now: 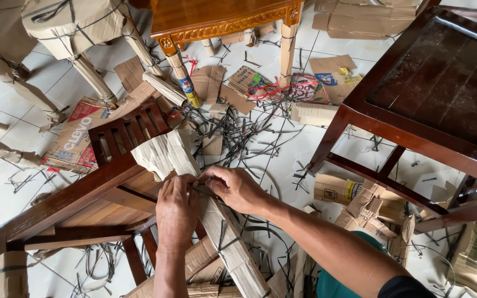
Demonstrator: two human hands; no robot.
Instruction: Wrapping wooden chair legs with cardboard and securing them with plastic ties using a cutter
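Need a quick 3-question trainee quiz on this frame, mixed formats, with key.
1. True or false: both the left hand and the right hand are on the cardboard-wrapped chair leg.
2. Multiple choice: what litters the tiled floor just beyond the hands? A) black strap offcuts B) wood shavings C) loose screws
3. Fill in: the dark wooden chair at upper right is ____ (wrapped / unwrapped).

Key: 1 true; 2 A; 3 unwrapped.
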